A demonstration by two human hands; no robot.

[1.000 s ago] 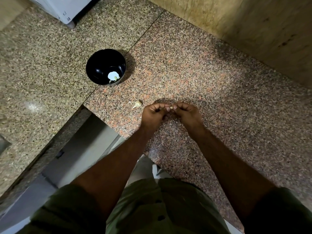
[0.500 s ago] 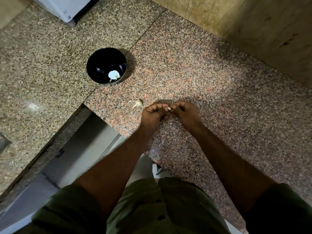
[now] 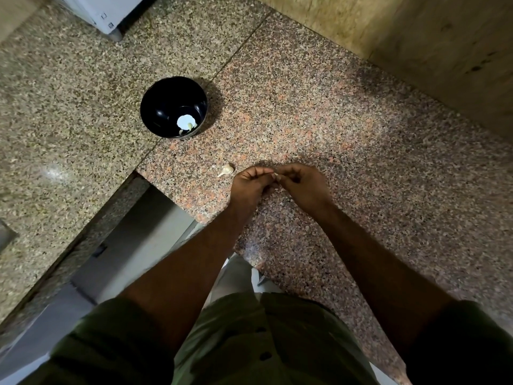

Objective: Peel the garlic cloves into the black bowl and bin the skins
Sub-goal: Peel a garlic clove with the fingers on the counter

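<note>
In the middle of the frame, the left hand [image 3: 251, 184] and the right hand [image 3: 301, 184] pinch a tiny garlic clove [image 3: 275, 175] between their fingertips. The black bowl [image 3: 155, 107], upper left, already holds some pale bits. One unpeeled clove [image 3: 226, 170] waits on the counter [image 3: 347, 140]. The pinched clove is mostly hidden. No bin shows.

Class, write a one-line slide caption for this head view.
Both hands pinch a garlic clove above the granite counter; another clove lies near the black bowl.
</note>
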